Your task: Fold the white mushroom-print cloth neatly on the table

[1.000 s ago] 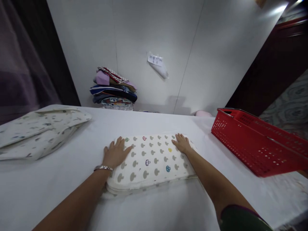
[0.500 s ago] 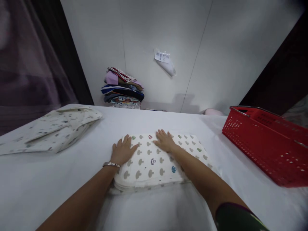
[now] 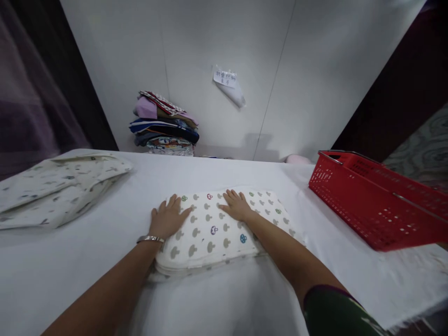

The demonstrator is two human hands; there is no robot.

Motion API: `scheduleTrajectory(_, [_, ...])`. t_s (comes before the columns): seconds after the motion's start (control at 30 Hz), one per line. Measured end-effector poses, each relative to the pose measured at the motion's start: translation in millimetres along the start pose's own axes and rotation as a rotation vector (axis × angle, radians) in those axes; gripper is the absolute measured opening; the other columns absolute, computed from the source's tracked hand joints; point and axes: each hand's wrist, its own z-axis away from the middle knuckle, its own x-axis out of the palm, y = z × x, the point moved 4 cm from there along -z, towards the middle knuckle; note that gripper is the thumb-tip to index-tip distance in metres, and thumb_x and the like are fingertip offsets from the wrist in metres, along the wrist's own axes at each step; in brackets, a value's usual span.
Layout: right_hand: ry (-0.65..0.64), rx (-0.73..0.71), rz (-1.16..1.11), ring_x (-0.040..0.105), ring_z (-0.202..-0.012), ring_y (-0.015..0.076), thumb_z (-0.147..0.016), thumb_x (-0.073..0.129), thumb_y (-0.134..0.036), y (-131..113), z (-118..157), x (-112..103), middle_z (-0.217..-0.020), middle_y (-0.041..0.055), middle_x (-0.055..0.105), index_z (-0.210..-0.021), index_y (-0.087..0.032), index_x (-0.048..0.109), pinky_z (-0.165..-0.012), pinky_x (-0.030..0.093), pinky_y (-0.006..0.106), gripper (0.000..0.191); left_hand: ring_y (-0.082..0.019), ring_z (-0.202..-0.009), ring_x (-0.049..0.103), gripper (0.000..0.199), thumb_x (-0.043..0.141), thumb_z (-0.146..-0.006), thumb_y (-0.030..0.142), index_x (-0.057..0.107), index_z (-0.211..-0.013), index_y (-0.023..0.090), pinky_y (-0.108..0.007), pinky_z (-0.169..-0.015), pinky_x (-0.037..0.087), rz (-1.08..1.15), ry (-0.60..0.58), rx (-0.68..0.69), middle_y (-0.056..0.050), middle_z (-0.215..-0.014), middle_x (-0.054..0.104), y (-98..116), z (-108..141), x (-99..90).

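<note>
A folded white cloth (image 3: 201, 242) printed with grey and a few coloured mushrooms lies flat on the white-covered table (image 3: 196, 303), several layers thick at its near edge. My left hand (image 3: 168, 218), a silver bangle at its wrist, rests with fingers spread over the cloth's left edge. On the upper middle of the cloth lies my right hand (image 3: 235, 205), flat and palm down, fingers apart. Neither hand grips anything. Part of the cloth's right side is hidden beneath my right forearm.
A crumpled patterned white cloth (image 3: 66, 186) lies at the table's left. To the right stands a red perforated basket (image 3: 371, 196) with metal handles. Folded fabrics (image 3: 164, 126) are stacked against the back wall, where a paper note (image 3: 225, 78) is taped.
The whole view has turned slightly to the right, so everything sits further left. Both hands stay spread on the folded cloth, with little movement over it.
</note>
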Motion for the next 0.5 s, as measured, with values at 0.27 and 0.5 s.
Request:
scheduleTrajectory(0.27, [0.032,0.126,0.087,0.002,-0.140,0.0234,-0.091,0.019,-0.057,35.3,38.9,-12.5,-0.153,0.0075,0.009,-0.145,-0.022,0.020,-0.109,0.002,0.049,0.065,-0.037,-0.131,0.027,0.072,0.025,-0.080,0.065,0.037,-0.137,0.024,-0.060,-0.101,0.024,0.015,-0.009,-0.002,-0.006,-0.151,0.023,1.5,2.5,-2.7])
scheduleTrajectory(0.5, [0.043,0.491,0.106,0.011,-0.139,0.0234,-0.092,0.023,-0.052,138.1,131.2,-13.0,-0.152,0.0070,0.016,-0.144,-0.023,0.022,-0.107,0.016,0.052,0.060,-0.035,-0.131,0.028,0.068,0.029,-0.080,0.065,0.039,-0.135,0.025,-0.058,-0.102,0.021,0.046,0.008,0.002,-0.007,-0.151,0.023,0.7,3.8,-0.4])
